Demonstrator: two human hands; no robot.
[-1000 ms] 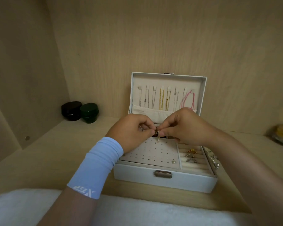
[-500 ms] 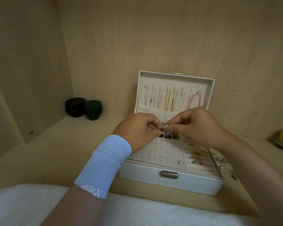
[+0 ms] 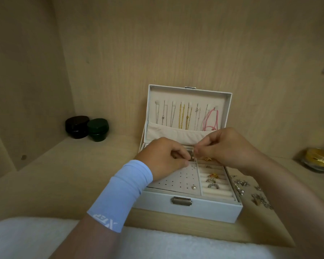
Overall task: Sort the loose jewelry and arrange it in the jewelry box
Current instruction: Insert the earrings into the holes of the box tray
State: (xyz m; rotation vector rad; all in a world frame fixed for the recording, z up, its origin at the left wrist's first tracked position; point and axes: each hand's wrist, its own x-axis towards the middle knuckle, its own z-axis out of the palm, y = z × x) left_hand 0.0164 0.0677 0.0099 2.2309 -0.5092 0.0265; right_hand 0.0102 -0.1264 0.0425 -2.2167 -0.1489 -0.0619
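1. Jewelry box (image 3: 204, 208) is sitting on a wooden shelf (image 3: 64, 184), center-right, its lid (image 3: 189, 94) standing upright at the far side.
2. Chains (image 3: 181, 118) are hanging in a row inside the lid, w/ a pink cord (image 3: 210, 120) at the right end; their low ends are dipping into a fabric pocket.
3. Left hand (image 3: 165, 157), w/ a blue wrist sleeve (image 3: 120, 195), is hovering over the far edge of the perforated panel (image 3: 176, 182), fingers curled, thumb & forefinger pinched together; what they're gripping is too small to tell.
4. Right hand (image 3: 230, 148) is meeting it from the right, fingertips pinching the top of a thin dangling piece (image 3: 195, 159) w/ a tiny bead at its low end.
5. That piece is hanging btwn the 2 hands, above the panel's far-right corner.
6. A pearl stud (image 3: 194, 188) is sitting at the panel's near-right corner.
7. Rings (image 3: 212, 180) are sitting in the padded rolls, right compartment.
8. Loose jewelry (image 3: 251, 191) is lying on the shelf just right of the box.
9. Two dark jars (image 3: 86, 128) are standing far left, touching; a gold-lidded container (image 3: 320, 161) is sitting far right.
10. A white fluffy cloth (image 3: 26, 238) is lying along the near edge.
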